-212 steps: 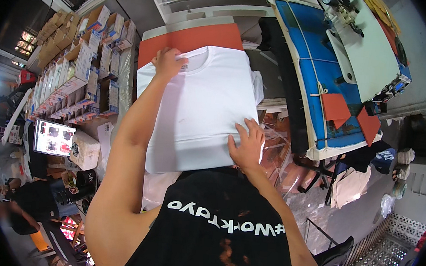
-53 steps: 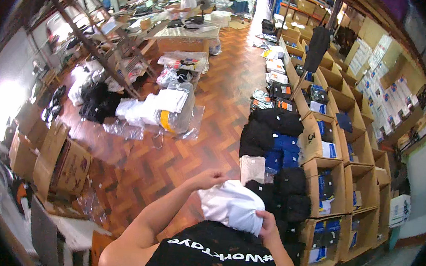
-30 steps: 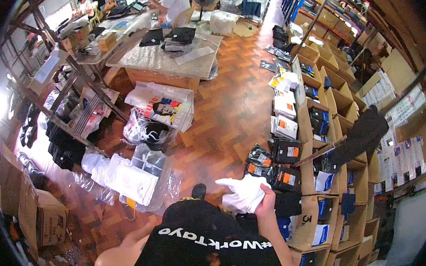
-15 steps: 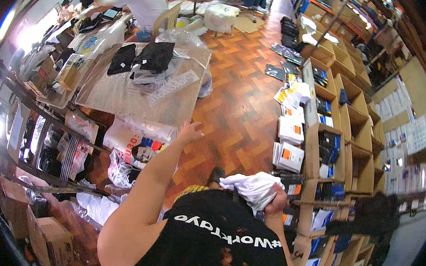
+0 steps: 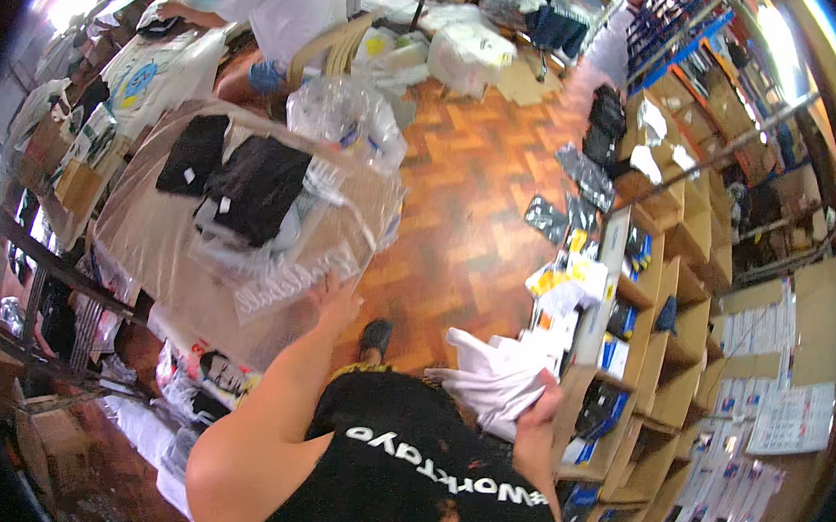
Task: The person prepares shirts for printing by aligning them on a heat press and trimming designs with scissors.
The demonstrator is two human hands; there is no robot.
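Note:
My right hand [image 5: 541,405] grips a bunched white garment [image 5: 488,370], which hangs beside my lower body on the right. My left hand [image 5: 334,299] is stretched forward with fingers apart, at the near edge of a plastic-covered table [image 5: 135,239]; whether it touches the plastic I cannot tell. On that table lie dark folded clothes [image 5: 257,189] and clear bags with white lettering [image 5: 290,271]. My foot [image 5: 375,336] shows on the wooden floor between the table and a row of packs.
A person in a white shirt [image 5: 291,6] works beyond the table near a chair [image 5: 337,44]. Along the right stand cardboard compartments [image 5: 677,340], with packaged garments [image 5: 564,282] beside them and a metal pole [image 5: 712,147] above. Plastic-wrapped bundles [image 5: 463,58] lie at the back.
The white shirt, earlier flat on a platen under both hands, is now bunched in my right hand. I have moved down the aisle; the table is nearer, and my left hand has reached forward.

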